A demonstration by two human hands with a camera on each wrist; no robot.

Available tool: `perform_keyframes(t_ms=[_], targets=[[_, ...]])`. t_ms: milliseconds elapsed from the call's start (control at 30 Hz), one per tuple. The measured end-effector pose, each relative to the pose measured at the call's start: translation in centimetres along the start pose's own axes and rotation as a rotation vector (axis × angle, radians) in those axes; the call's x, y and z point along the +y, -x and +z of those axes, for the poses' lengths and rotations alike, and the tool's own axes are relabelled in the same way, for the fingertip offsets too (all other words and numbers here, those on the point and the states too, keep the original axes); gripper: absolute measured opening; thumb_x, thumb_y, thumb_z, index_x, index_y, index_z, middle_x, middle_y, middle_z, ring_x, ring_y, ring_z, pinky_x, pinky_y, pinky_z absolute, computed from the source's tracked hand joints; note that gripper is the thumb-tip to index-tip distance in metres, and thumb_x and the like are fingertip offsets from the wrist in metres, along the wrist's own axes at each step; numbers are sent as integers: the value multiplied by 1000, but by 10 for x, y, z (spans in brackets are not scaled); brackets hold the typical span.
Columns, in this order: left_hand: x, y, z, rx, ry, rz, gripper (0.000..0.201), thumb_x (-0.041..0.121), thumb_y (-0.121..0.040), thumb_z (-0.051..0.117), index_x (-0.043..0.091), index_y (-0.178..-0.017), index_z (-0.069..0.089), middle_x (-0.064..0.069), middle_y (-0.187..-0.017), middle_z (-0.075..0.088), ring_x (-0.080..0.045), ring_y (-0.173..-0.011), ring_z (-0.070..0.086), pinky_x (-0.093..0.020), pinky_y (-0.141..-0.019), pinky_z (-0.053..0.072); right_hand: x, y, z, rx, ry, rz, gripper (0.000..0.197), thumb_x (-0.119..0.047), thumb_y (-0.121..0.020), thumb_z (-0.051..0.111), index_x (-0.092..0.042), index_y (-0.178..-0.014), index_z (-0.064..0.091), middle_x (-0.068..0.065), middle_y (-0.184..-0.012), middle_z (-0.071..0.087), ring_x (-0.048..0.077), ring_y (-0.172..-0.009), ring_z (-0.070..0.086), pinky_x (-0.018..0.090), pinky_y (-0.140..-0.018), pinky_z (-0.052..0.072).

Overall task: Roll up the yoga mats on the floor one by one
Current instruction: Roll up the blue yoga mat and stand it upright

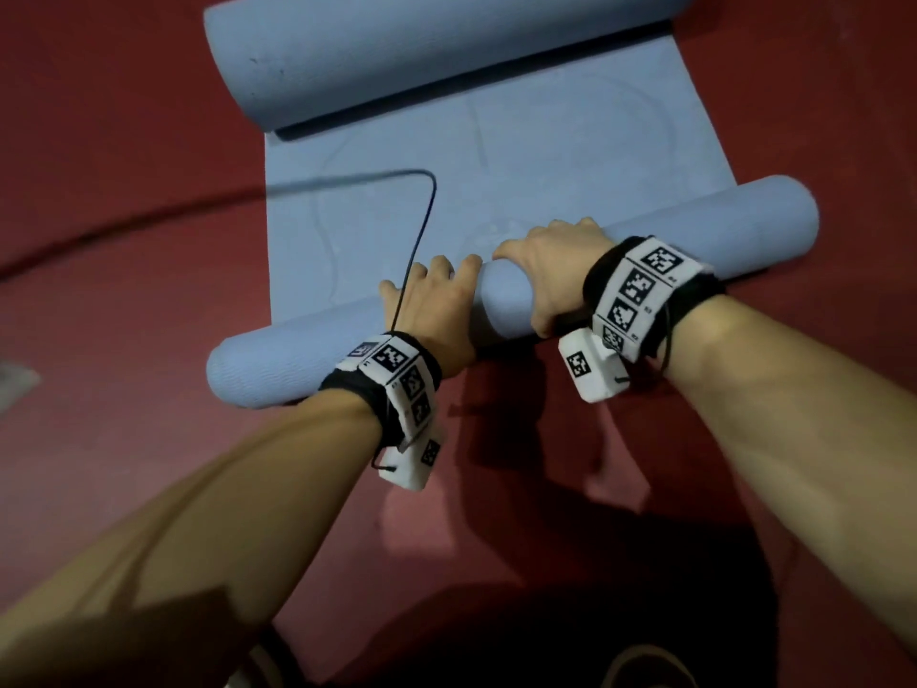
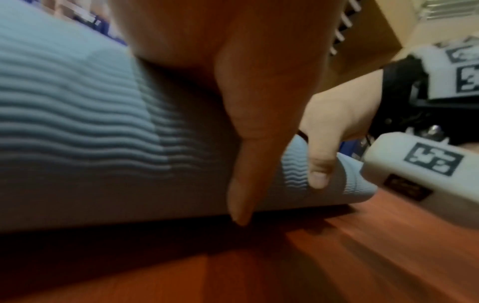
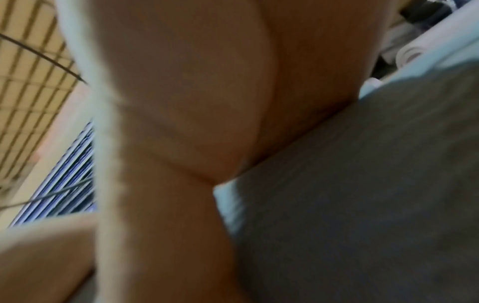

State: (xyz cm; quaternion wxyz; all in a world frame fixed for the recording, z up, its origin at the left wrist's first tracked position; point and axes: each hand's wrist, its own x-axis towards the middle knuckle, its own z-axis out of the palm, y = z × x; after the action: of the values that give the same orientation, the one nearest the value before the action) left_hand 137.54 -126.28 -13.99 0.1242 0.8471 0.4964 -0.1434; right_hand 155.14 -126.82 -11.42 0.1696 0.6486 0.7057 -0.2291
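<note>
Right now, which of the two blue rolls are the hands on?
The thinner near roll, closest to the person: the left hand and right hand both grip it. The thicker far roll lies untouched beyond the flat stretch.

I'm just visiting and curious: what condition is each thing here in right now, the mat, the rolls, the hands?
Blue yoga mat: partly rolled, flat stretch on the floor.
Near roll: tight, lying on the mat's near end, gripped by both hands.
Far roll: thicker, lying across the mat's far end, untouched.
Left hand: fingers curled over the near roll.
Right hand: fingers curled over the near roll, thumb underneath.
Black cable: loose, arching above the mat.
</note>
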Motion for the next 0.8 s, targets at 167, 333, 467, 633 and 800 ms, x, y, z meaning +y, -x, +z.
perform_keyframes(t_ms=[167, 333, 467, 633, 800], targets=[[-6, -14, -3, -11, 32, 9, 86, 52, -67, 79, 33, -138, 35, -3, -122, 52, -32, -115, 49, -55, -94, 43, 3, 11, 21, 202, 70, -20, 94, -38, -59, 83, -31, -141, 39, 3, -127, 51, 29, -117, 48, 46, -101, 35], [-9, -31, -22, -172, -9, -1, 98, 48, -55, 91, 34, -137, 38, 0, -123, 54, -30, -117, 52, -50, -92, 46, 1, 10, 46, 467, 163, -11, 96, -26, -55, 81, -24, -143, 42, 8, -126, 55, 33, -114, 51, 51, -105, 30], [-9, -30, -23, -149, 1, -15, 103, 51, -58, 88, 36, -143, 32, -2, -130, 51, -30, -123, 47, -53, -97, 40, 3, 2, 27, 330, 128, 6, 88, -34, -60, 80, -32, -138, 39, 3, -124, 54, 28, -115, 49, 46, -100, 32], [-5, -14, 2, 109, -56, -26, 110, 50, -61, 85, 32, -149, 23, -6, -136, 48, -33, -124, 46, -59, -101, 34, 6, -16, 0, 123, 82, -1, 89, -41, -53, 87, -34, -130, 43, 3, -116, 56, 28, -113, 51, 45, -93, 35], [-12, -26, 5, 153, -59, -13, 97, 48, -64, 84, 33, -143, 29, -4, -126, 53, -33, -116, 49, -54, -93, 39, 8, -16, -3, 122, 62, 6, 94, -40, -56, 87, -34, -137, 39, 5, -124, 53, 29, -118, 48, 48, -101, 32]])
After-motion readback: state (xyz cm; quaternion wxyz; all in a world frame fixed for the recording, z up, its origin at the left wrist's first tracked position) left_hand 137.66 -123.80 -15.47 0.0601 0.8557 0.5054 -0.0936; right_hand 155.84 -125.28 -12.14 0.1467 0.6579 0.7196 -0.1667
